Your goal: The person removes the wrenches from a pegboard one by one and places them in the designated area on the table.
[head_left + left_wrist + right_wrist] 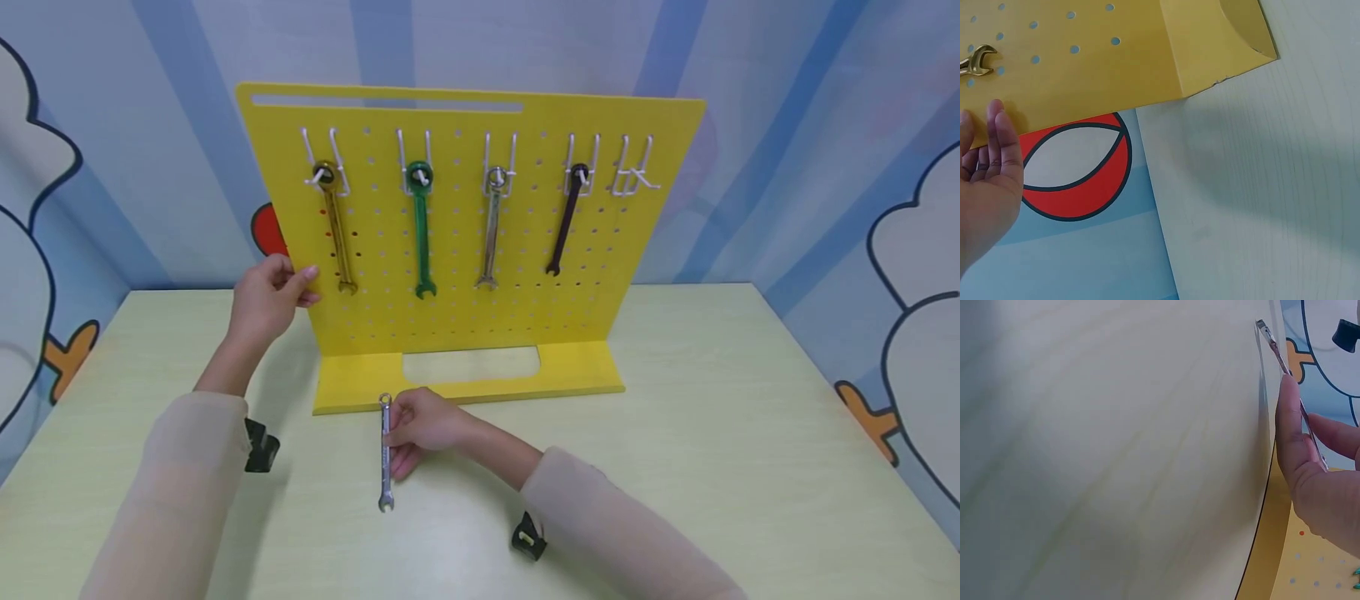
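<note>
My right hand point(426, 425) pinches a small silver wrench point(386, 454) by its shaft, ring end up, in front of the yellow pegboard's base point(360, 385). The right wrist view shows that wrench point(1277, 352) between thumb and fingers of the hand point(1322, 481). My left hand point(268, 296) grips the left edge of the yellow pegboard point(390, 317); in the left wrist view the hand point(991, 194) lies at the board's edge, near a gold wrench end point(982, 61). On hooks hang a gold wrench point(339, 242), a green one point(422, 233), a silver one point(491, 233) and a black one point(566, 223).
A white hook point(632, 171) at the board's upper right holds nothing. The board stands on a pale wooden table point(720, 433), with a blue cartoon-patterned backdrop point(480, 42) behind it. Dark wrist devices point(261, 447) show at both sleeves.
</note>
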The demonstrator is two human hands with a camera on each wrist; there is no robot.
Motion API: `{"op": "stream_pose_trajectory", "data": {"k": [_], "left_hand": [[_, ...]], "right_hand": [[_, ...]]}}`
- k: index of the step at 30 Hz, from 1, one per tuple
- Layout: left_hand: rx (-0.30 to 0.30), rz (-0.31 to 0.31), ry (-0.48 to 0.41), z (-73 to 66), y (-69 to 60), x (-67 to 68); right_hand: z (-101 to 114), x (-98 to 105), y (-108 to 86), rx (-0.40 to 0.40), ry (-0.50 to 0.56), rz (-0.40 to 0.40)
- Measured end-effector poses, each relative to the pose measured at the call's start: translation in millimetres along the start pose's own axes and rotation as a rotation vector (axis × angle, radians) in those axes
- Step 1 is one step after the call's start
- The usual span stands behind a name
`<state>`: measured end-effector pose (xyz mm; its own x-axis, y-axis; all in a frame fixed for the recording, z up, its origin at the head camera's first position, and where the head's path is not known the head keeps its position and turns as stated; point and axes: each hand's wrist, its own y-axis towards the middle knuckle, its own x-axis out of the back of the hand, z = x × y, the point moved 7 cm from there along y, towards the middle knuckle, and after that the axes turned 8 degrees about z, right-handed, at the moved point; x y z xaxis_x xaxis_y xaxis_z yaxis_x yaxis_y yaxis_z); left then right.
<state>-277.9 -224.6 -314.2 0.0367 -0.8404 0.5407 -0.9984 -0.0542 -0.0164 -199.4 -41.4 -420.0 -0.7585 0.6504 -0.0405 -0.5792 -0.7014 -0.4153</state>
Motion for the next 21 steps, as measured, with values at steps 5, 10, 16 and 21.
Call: {"op": "stream_pose_trajectory", "data": {"k": [5,10,16,21], "left_hand": [[-0.008,0.002,0.012,-0.9,-0.4,-0.1],[-0.012,0.003,0.024,-1.6,-1.3,0.0],[-0.009,0.000,0.021,-0.8,-0.8,-0.4],[-0.016,-0.008,-0.029,16.5,13.5,-0.7]], "right_hand": [[-1.2,-7.4,4.7,-0.014,-0.007,0.004],[-3.8,-12.2,8.1,-0.044,-0.016,-0.015],[-9.3,-13.5,11.6,-0.074,-0.011,-0.060],[-9.9,-12.8,11.9,-0.099,-0.028,-0.096]]}}
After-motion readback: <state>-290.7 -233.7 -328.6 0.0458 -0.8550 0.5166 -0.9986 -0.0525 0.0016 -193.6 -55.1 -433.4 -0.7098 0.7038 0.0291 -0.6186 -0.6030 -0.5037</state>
